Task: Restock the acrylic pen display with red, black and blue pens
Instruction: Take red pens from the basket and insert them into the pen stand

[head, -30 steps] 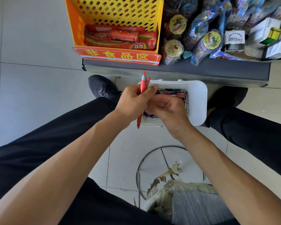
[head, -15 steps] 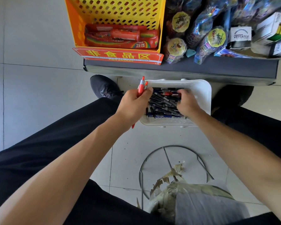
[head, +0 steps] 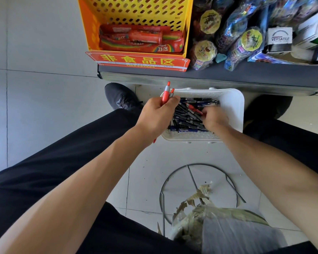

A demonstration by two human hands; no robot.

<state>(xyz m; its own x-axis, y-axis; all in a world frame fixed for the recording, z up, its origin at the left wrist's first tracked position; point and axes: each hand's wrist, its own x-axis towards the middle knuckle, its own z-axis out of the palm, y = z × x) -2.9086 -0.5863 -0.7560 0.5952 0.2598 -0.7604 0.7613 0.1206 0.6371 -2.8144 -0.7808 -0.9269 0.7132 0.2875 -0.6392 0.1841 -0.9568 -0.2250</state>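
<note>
I am holding a small bunch of red pens (head: 166, 93) in my left hand (head: 157, 114), tips pointing away from me. My right hand (head: 214, 117) is pinching another red pen (head: 194, 109) in the white basket (head: 233, 107) (the nearer hand to the heap), its length lying crosswise. The acrylic display is not showing.

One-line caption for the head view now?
Left hand holds red pens; right hand picks through white basket.
</note>
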